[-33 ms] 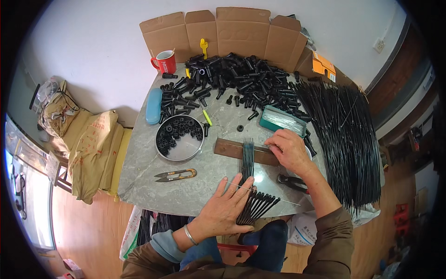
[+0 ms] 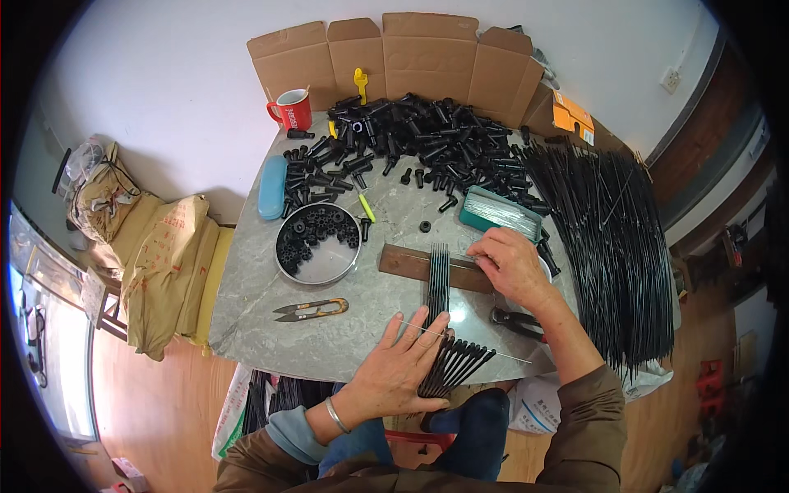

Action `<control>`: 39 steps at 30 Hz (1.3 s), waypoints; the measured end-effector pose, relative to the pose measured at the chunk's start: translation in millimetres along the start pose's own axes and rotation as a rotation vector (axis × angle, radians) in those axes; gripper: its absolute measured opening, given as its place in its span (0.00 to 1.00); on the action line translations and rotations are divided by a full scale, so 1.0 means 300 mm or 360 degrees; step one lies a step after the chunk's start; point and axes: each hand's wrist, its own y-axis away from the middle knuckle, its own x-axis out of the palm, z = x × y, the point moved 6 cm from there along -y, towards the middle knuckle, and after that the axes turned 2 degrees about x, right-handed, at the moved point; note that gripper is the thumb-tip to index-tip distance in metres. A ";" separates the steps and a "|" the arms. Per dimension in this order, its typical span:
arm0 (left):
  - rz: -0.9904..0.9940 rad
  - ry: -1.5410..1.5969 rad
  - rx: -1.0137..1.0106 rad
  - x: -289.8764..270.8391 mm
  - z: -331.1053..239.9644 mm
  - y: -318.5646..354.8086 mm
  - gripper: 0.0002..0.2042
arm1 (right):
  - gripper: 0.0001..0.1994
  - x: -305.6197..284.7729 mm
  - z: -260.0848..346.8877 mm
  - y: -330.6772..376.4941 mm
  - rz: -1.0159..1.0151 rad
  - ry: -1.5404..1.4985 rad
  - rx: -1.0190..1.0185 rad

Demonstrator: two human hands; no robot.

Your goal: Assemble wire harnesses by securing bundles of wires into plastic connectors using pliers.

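My left hand (image 2: pixel 401 361) lies flat with fingers stretched over a row of thin black rods (image 2: pixel 439 283). The rods' thicker black ends (image 2: pixel 460 361) fan out beside my thumb, over the table's front edge. A thin straight wire (image 2: pixel 511 357) crosses these ends and runs under or between my fingers. The far tips of the rods rest across a flat brown bar (image 2: pixel 403 261). Over the right part of that bar, my right hand (image 2: pixel 514 267) is closed in a pinch. What its fingertips hold is too small to make out.
A round tin (image 2: pixel 318 279) of black rings and thread snips (image 2: pixel 311 310) sit on the left. Pliers (image 2: pixel 518 322) lie under my right forearm. Behind are a green box of wires (image 2: pixel 501 214), piled black tubular parts (image 2: pixel 436 135) and a red mug (image 2: pixel 293 108); long rods (image 2: pixel 608 255) cover the right side.
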 end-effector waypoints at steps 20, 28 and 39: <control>-0.0045 0.0095 -0.0016 0.002 0.011 0.011 0.44 | 0.03 0.068 0.014 -0.062 0.0265 0.0036 -0.0047; -0.0027 0.0066 -0.0012 0.004 0.009 0.011 0.44 | 0.04 0.088 -0.001 -0.061 0.0227 -0.0122 0.0191; -0.0119 0.0083 0.0015 -0.009 0.009 0.023 0.42 | 0.04 0.079 0.019 -0.066 0.0220 -0.0176 0.0360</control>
